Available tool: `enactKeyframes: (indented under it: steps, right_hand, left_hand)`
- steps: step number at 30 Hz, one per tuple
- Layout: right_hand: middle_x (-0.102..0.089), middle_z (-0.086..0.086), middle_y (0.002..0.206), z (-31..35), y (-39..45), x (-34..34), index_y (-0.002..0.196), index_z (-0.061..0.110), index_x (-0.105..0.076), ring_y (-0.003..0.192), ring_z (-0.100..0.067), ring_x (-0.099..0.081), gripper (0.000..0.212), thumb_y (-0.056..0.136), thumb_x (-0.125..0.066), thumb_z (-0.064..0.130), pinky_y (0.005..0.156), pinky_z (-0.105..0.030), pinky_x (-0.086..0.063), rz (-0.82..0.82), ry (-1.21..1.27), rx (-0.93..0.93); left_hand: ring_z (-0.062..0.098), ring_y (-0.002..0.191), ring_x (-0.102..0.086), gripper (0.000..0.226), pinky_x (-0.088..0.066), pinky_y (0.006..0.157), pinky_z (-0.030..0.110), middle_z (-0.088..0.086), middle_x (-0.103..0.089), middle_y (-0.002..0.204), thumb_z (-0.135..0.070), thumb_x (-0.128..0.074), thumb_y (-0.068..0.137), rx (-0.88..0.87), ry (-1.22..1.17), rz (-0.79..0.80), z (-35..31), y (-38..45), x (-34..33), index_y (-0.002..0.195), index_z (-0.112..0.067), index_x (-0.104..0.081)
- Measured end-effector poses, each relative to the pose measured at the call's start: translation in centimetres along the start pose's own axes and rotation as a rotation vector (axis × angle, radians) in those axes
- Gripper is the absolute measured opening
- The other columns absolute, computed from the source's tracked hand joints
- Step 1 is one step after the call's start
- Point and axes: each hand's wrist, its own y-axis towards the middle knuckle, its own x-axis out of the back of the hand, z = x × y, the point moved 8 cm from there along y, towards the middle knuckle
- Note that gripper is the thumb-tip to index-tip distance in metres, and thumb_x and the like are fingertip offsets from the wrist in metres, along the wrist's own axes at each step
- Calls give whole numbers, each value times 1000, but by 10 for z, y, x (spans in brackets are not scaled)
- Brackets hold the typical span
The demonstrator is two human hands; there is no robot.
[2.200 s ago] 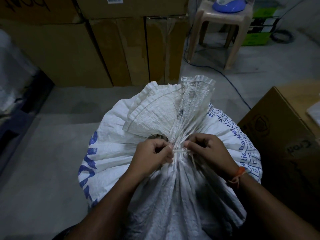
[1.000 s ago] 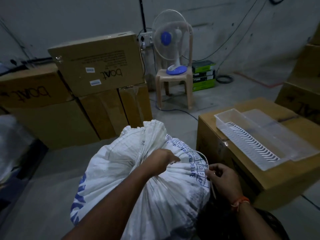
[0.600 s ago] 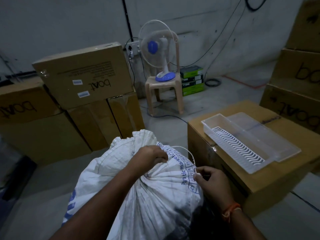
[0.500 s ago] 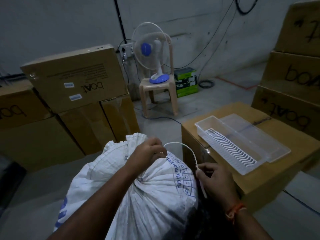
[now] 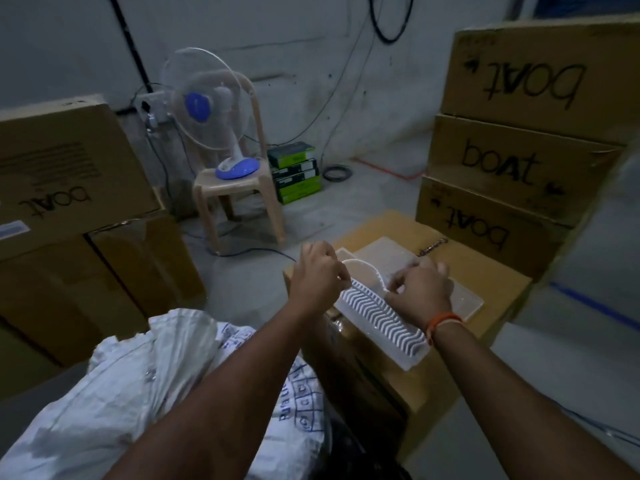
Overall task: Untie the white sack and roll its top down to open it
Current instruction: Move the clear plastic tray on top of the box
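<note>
Both hands have lifted away from the white sack (image 5: pixel 145 386) since half a second ago, carrying the white tie (image 5: pixel 365 271) with them, and now reach out over the clear plastic tray (image 5: pixel 384 320). Left hand (image 5: pixel 317 278) has its fingers curled, pinching one end of the tie; right hand (image 5: pixel 420 291), an orange thread at its wrist, pinches the other end, so the tie arches between them. Both forearms stretch forward, roughly parallel. Behind and below the hands, at lower left, the sack sits under the left forearm with its crumpled top loose and unheld. Beneath the tray is a cardboard box (image 5: pixel 433 375); more boxes marked "boat" (image 5: pixel 519 168) are stacked at right, and a fan (image 5: pixel 207 112) stands on a plastic chair (image 5: pixel 239 195) farther back.
</note>
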Motion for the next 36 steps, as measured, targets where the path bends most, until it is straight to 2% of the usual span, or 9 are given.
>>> enactKeyframes:
  steps: [3,8,12,17,23,27,30,32,36]
  right_hand:
    - [-48,-6,137,-5,8,-13,86,30,-78,127,-30,-35,12,81,-74,40,105,-45,-36,17,-53,17]
    - [-51,-5,125,-5,12,-27,92,25,-78,123,-29,-37,20,84,-70,42,101,-44,-36,-5,-123,60]
    - [-54,0,122,-26,8,-6,99,27,-76,122,-22,-43,23,86,-71,45,100,-37,-43,-92,82,32]
    - [-71,-7,104,-119,23,14,78,33,-68,99,-26,-65,6,81,-71,37,88,-38,-58,-243,360,-267]
    - [-71,-10,100,-169,29,-9,77,32,-68,89,-24,-65,9,82,-75,29,81,-40,-62,-157,406,-389]
    - [-63,-8,113,-187,36,-20,84,30,-75,81,-16,-59,4,83,-73,27,78,-21,-50,-161,424,-433]
    - [-47,-5,123,-205,34,-30,95,24,-77,99,-17,-49,7,90,-74,24,79,-22,-38,-161,393,-514]
    - [-44,-7,129,-212,29,-32,96,25,-78,114,-24,-45,8,88,-77,26,80,-22,-36,-188,394,-558]
    - [-51,-10,121,-224,21,-32,93,22,-79,74,-7,-47,8,86,-79,19,76,-19,-42,-306,444,-589]
  left_hand:
    - [26,119,-44,21,-45,95,39,0,-55,116,-40,-84,81,-2,59,161,-9,18,-34,98,-28,-85]
    - [28,122,-46,37,-48,98,44,4,-62,118,-46,-88,74,-90,222,395,-22,33,-75,103,-24,-83]
    - [19,112,-52,19,-43,83,33,-3,-66,107,-42,-83,81,-220,113,317,-37,45,-69,95,-29,-82]
    - [23,91,-69,13,-56,80,34,3,-79,101,-28,-79,89,-208,-102,150,-41,83,-55,94,-17,-84]
    - [26,105,-71,19,-55,88,33,4,-78,116,-29,-76,93,-127,-50,265,-45,135,-100,105,-17,-81]
    - [26,113,-68,22,-51,93,30,4,-76,124,-21,-76,91,-108,-15,360,-49,158,-134,112,-17,-81]
    - [28,107,-71,26,-53,89,28,8,-78,120,-12,-75,87,-44,4,476,-47,167,-161,111,-18,-82]
    - [35,97,-76,24,-63,86,37,15,-79,109,-4,-72,86,-6,-17,551,-49,170,-174,105,-15,-82]
    - [29,105,-72,27,-59,87,33,6,-77,115,-10,-74,82,26,-14,518,-50,180,-179,106,-20,-82]
